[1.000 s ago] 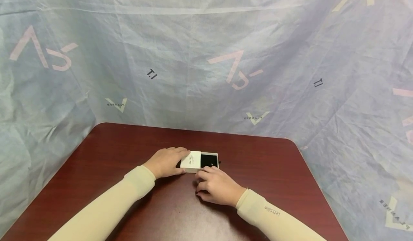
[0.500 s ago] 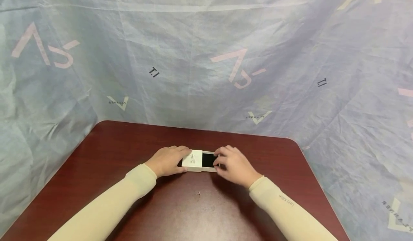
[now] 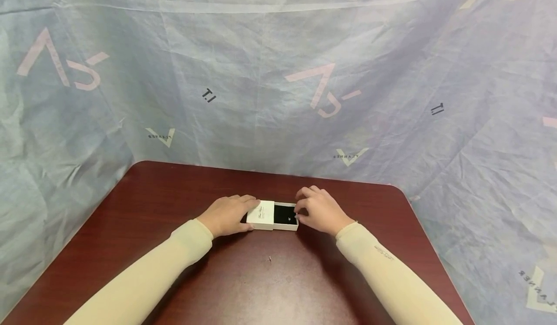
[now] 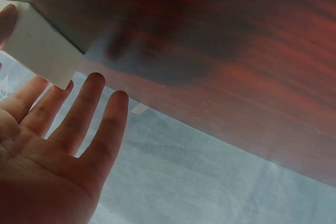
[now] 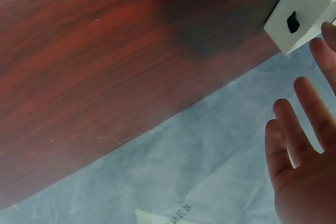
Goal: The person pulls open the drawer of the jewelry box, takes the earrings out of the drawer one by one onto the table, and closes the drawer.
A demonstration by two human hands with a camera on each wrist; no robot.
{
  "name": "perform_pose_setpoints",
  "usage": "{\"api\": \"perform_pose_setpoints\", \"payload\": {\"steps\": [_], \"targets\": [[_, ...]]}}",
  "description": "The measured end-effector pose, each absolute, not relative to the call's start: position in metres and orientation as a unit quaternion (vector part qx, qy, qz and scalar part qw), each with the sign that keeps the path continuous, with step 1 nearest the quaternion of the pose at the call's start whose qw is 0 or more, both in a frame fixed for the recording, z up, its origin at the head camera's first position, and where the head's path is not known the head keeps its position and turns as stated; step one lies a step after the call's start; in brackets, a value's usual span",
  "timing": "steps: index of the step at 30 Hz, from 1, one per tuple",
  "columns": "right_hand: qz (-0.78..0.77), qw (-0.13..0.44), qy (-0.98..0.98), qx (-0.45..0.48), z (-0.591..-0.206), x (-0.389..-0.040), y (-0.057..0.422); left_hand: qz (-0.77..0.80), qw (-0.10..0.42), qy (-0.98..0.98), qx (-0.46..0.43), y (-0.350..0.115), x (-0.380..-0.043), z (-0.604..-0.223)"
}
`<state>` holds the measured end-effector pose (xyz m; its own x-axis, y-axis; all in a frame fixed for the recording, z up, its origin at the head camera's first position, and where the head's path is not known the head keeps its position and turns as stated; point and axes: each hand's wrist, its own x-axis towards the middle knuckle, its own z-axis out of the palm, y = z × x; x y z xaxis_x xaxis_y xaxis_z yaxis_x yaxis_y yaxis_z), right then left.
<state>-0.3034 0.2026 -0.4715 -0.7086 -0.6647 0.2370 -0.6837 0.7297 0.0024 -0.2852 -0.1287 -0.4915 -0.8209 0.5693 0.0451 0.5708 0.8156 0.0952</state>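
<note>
On the table [image 3: 243, 291], box [image 3: 264, 214] is lying long axis left to right, left hand [image 3: 229, 215] gripping its left end, right hand [image 3: 321, 210], loosely parted, standing nearer its protruding drawer [image 3: 285, 227], contact unclear.

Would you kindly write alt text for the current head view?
A person's left hand grips a small white box, its black-lined drawer partly out; the right hand is beside the drawer's end. A tiny object lies nearer the camera on the dark red table.
</note>
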Motion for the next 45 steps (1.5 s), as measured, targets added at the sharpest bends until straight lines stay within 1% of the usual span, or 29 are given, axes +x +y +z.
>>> {"api": "perform_pose_setpoints", "payload": {"steps": [5,8,14,24,32,45], "targets": [[0.044,0.062,-0.930,0.358,-0.468,-0.304,0.192,-0.049,0.009,-0.953,-0.299,-0.128,-0.286,-0.491],[0.042,0.044,-0.932,0.356,-0.468,-0.305,0.187,-0.050,0.006,-0.954,-0.297,-0.128,-0.285,-0.491],[0.041,0.023,-0.933,0.356,-0.468,-0.307,0.180,-0.057,0.002,-0.954,-0.293,-0.128,-0.286,-0.492],[0.008,0.042,-0.926,0.376,-0.470,-0.308,0.174,-0.063,-0.004,-0.955,-0.291,-0.128,-0.287,-0.492],[0.027,0.030,-0.929,0.368,-0.473,-0.309,0.174,-0.069,-0.009,-0.955,-0.289,-0.127,-0.288,-0.493],[0.028,0.044,-0.922,0.383,-0.473,-0.311,0.176,-0.069,-0.005,-0.955,-0.287,-0.128,-0.288,-0.494]]}}
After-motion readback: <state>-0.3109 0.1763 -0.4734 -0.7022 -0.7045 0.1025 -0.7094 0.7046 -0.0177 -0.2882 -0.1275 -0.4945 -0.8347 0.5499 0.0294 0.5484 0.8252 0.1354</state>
